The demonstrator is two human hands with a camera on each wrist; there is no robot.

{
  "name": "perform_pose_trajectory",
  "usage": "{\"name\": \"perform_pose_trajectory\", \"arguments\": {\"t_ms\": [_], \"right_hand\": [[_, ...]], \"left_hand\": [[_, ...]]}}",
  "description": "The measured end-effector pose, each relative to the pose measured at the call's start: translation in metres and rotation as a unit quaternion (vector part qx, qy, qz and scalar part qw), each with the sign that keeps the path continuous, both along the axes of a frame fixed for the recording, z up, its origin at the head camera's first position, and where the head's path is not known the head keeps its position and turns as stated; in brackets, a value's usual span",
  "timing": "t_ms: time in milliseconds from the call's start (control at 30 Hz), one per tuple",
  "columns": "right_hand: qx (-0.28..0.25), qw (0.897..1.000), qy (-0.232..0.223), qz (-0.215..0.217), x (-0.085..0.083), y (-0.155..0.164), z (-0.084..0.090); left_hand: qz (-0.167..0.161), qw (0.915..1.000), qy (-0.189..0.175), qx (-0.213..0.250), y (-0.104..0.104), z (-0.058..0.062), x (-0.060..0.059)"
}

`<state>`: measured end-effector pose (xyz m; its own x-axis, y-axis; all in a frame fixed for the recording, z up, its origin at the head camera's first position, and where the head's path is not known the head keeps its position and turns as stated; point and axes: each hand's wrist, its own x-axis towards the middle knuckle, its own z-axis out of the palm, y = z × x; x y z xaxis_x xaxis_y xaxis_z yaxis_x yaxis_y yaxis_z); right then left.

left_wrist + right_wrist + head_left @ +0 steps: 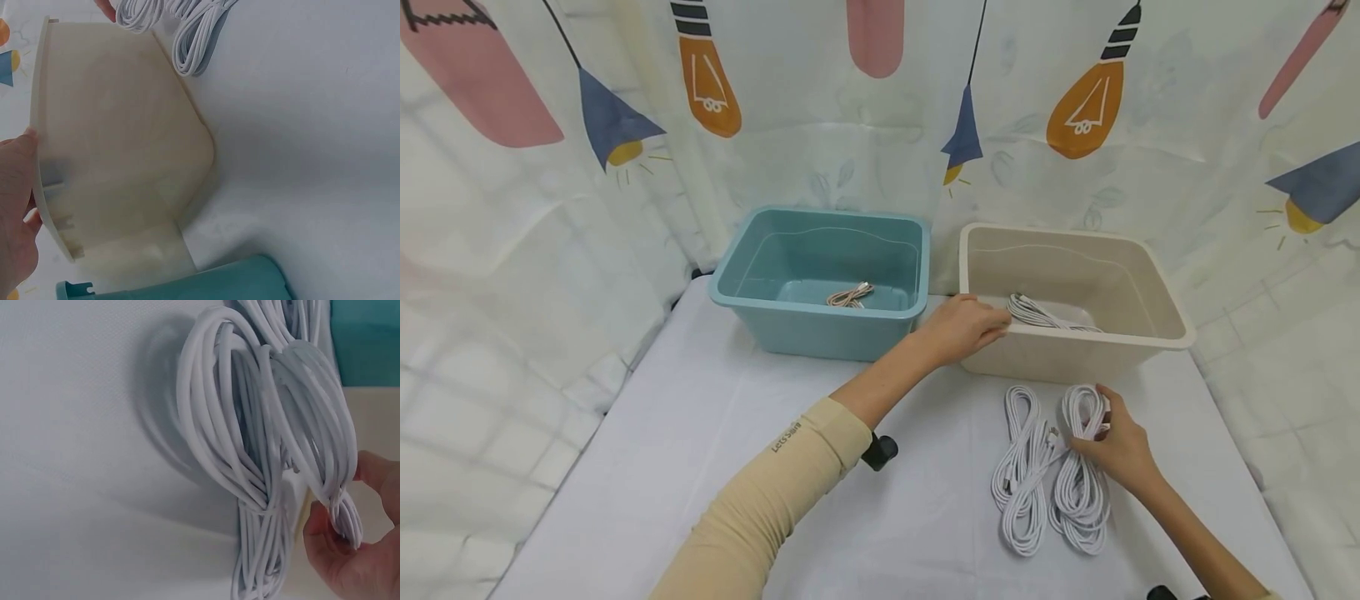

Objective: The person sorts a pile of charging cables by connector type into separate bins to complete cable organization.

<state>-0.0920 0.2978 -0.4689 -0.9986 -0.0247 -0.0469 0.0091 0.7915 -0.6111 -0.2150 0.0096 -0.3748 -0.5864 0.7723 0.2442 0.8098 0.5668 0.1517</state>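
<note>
My left hand grips the rim of the beige plastic bin at its front left corner; the left wrist view shows the thumb and fingers on either side of that edge. In front of the bin, my right hand pinches the far end of a coiled white cable, seen close up in the right wrist view. A second coiled white cable lies on the table just left of it, almost touching. Inside the beige bin is a grey-white cable bundle, partly hidden by the front wall.
A teal bin stands left of the beige one, with a small tan cable bundle inside. Both bins sit at the back of the white-covered table, before a printed curtain.
</note>
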Motion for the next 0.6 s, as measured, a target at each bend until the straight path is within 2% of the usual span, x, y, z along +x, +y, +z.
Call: {"name": "perform_pose_trajectory", "arguments": {"t_ms": [600], "right_hand": [[0.011, 0.999, 0.008, 0.045, 0.006, 0.005, 0.027]], "left_hand": [[0.004, 0.9999, -0.001, -0.012, 0.001, 0.0, -0.001]]}}
